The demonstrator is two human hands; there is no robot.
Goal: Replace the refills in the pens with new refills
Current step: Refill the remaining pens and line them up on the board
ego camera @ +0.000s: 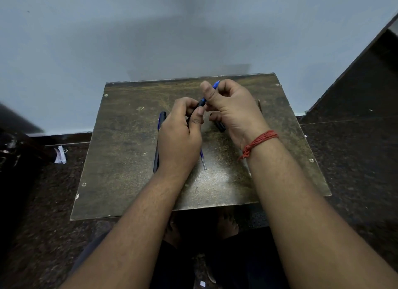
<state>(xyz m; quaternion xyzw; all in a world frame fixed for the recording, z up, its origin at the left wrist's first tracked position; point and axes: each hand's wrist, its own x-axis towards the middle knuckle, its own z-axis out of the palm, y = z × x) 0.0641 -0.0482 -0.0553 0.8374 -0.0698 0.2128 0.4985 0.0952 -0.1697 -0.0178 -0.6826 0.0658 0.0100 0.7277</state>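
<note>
We see the blue pen (207, 95) at centre frame, gripped by both hands: left hand (179, 137) closed on its dark lower end, right hand (233, 112) closed on the upper barrel (tip pointing to upper right). Below lies the worn brown table (120, 150), against a pale wall (107, 40). A second pen (158, 142) and a refill (203, 160) lie partly hidden beneath the left hand.

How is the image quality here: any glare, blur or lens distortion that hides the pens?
Head view: dim, soft light; a pale glare patch on the table near its front edge; wide-angle bending at the table edges and forearms. Both hands, left and right, look sharp enough, but they cover most of the held pen. The spare pen is slightly soft.
</note>
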